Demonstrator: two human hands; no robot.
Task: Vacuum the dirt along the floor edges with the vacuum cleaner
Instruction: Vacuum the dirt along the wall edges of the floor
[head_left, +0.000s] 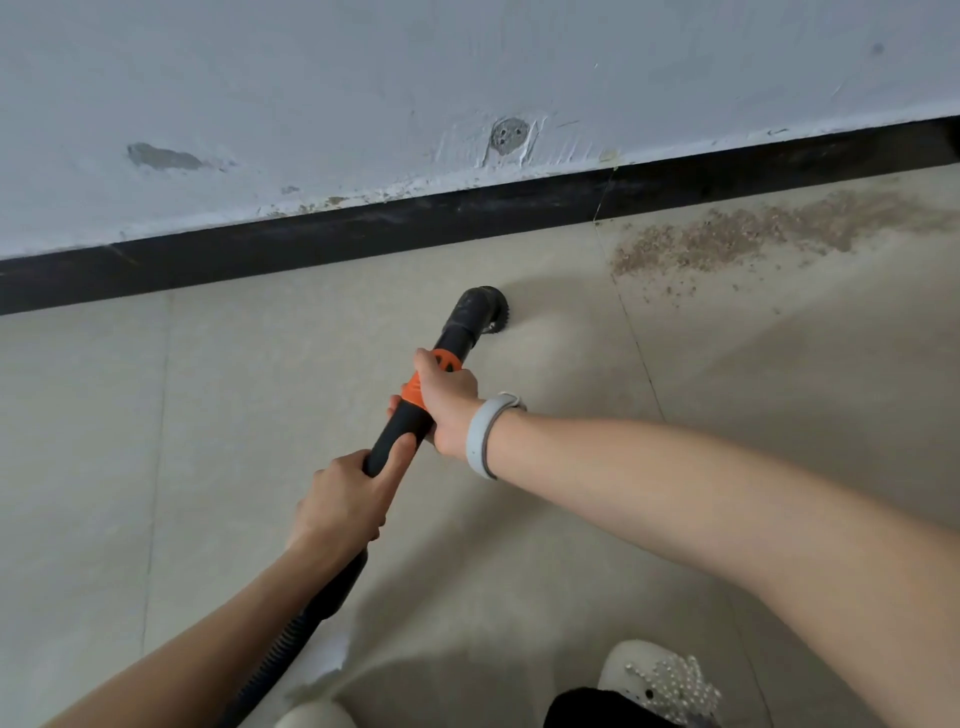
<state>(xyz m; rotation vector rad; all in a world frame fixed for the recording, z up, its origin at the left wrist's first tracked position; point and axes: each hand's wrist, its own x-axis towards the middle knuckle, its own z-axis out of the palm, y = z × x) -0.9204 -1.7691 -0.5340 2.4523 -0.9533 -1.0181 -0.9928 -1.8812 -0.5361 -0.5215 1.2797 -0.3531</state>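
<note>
The step in hand is judged to be the sweeping of the floor edge, with part of the job not yet done. The vacuum wand (415, 410) is held by both hands: the right hand (449, 397) is clenched around the orange collar (426, 384), and the left hand (345, 496) is wrapped around the black tube nearer to the person, where the ribbed hose (291, 639) begins. The round brush nozzle (480, 312) is placed on the pale floor tile (260, 364), near the dark skirting board (363, 234) but apart from it. The dirt (737, 234) is spread along the edge to the right and farther away, well apart from the nozzle and from both grips. For the next move, the nozzle probably has to be carried to the right and pushed closer to the skirting, so that the grains are reached.
</note>
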